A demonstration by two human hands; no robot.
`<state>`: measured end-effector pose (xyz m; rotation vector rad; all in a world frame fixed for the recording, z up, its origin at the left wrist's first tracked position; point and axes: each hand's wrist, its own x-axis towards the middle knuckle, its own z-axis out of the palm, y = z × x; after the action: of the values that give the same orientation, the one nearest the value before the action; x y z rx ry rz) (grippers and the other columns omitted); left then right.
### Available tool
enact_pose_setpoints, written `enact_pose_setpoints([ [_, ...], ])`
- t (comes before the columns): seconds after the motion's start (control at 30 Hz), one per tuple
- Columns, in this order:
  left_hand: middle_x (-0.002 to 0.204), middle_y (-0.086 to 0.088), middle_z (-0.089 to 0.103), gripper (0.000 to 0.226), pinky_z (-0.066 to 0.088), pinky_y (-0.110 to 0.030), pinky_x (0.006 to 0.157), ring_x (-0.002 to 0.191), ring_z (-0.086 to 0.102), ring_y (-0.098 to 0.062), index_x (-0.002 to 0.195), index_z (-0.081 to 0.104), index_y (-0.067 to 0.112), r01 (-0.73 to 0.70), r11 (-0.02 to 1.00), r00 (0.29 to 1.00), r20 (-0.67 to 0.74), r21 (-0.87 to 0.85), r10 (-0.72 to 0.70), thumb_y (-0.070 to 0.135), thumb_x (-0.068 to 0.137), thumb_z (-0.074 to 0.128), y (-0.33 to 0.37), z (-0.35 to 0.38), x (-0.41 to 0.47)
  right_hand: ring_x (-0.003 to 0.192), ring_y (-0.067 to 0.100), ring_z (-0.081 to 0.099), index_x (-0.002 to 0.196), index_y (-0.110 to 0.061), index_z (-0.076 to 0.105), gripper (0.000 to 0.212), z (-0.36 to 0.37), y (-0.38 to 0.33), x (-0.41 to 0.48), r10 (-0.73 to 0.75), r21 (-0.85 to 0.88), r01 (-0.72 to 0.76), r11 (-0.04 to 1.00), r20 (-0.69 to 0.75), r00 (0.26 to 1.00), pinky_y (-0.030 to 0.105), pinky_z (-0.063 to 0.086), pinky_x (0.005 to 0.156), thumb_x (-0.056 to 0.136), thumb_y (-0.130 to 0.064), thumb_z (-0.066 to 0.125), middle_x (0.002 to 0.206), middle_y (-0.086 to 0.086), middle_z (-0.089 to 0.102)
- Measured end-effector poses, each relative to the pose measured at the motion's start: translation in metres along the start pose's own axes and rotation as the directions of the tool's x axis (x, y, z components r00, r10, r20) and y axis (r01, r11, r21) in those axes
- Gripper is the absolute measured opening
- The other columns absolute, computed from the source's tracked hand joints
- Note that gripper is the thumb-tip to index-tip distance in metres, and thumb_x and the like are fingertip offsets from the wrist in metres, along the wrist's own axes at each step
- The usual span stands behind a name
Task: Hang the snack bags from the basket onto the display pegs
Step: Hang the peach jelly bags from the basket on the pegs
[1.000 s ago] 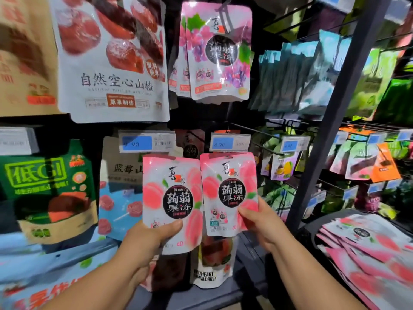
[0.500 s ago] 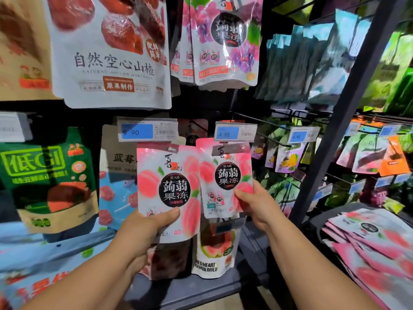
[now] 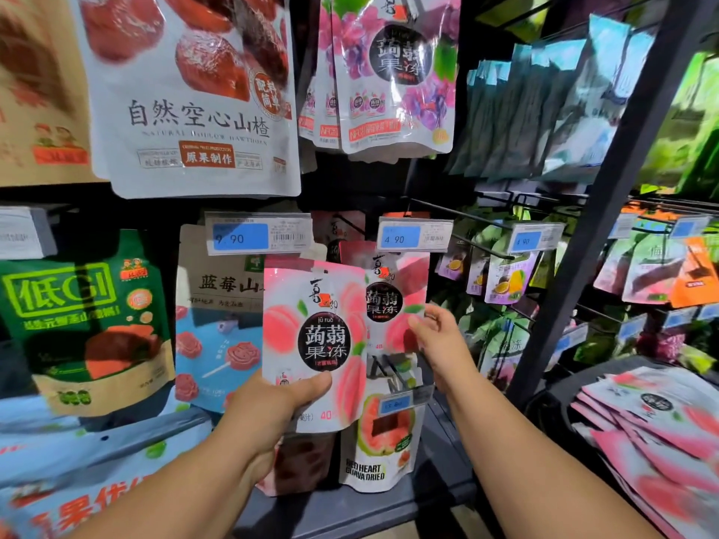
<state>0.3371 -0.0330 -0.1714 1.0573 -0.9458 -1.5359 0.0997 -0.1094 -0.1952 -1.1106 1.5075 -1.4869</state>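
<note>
Pink bag (image 3: 311,305) pinched, L grip (image 3: 268,410); R grip (image 3: 439,340) loose

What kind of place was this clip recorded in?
Probably a shop's snack aisle: price tags on pegs, rows of hanging snack bags, and a basket of stock at lower right.
</note>
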Motion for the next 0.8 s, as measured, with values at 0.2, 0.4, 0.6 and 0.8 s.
enact_pose_setpoints([
  [0.2, 0.067, 0.0, 0.074, 0.032, 0.049, -0.016, 0.042, 0.053, 0.068, -0.008, 0.111, 0.066, 0.001, 0.025, 1.0, 0.998, 0.049, -0.011, -0.024, -0.012, 0.081, 0.066, -0.002, 0.014, 0.005, 0.089, 0.005, 0.056, 0.103, -0.026, 0.056, 0.018, 0.006, -0.007, -0.038, -0.266, -0.071, 0.261, 0.963, -0.077, 0.961, 0.017, 0.046, 0.08, 0.092, -0.02, 0.068, 0.1, -0.006, 0.058],
  [0.4, 0.079, -0.007, 0.076, 0.033, 0.053, -0.022, 0.048, 0.062, 0.072, -0.014, 0.113, 0.066, 0.001, 0.049, 0.999, 0.993, 0.105, 0.001, -0.049, -0.011, 0.082, 0.065, -0.006, 0.027, 0.007, 0.105, 0.029, 0.068, 0.115, -0.018, 0.062, 0.046, 0.008, -0.004, -0.045, 0.019, 0.082, -0.045, 0.996, 0.298, 0.954, 0.046, 0.052, 0.094, 0.083, -0.05, 0.072, 0.115, 0.012, 0.07],
  [0.6, 0.084, -0.006, 0.077, 0.028, 0.054, -0.021, 0.052, 0.067, 0.073, -0.014, 0.107, 0.068, 0.006, 0.056, 0.998, 0.985, 0.164, 0.011, -0.057, -0.009, 0.083, 0.065, -0.012, 0.041, 0.009, 0.103, 0.032, 0.07, 0.122, -0.001, 0.059, 0.035, 0.001, 0.0, -0.052, -0.009, 0.262, -0.102, 0.96, 0.391, 0.92, 0.041, 0.057, 0.087, 0.09, -0.014, 0.066, 0.113, 0.018, 0.072],
  [0.8, 0.072, -0.002, 0.073, 0.014, 0.052, -0.02, 0.051, 0.057, 0.067, -0.011, 0.102, 0.068, 0.006, 0.037, 0.995, 0.99, 0.132, 0.09, -0.049, 0.012, 0.09, 0.067, -0.013, 0.055, 0.025, 0.097, 0.032, 0.072, 0.112, -0.004, 0.061, 0.029, -0.016, -0.001, -0.044, -0.033, 0.331, -0.046, 0.943, 0.229, 0.973, 0.045, 0.056, 0.087, 0.086, -0.015, 0.069, 0.106, 0.018, 0.074],
])
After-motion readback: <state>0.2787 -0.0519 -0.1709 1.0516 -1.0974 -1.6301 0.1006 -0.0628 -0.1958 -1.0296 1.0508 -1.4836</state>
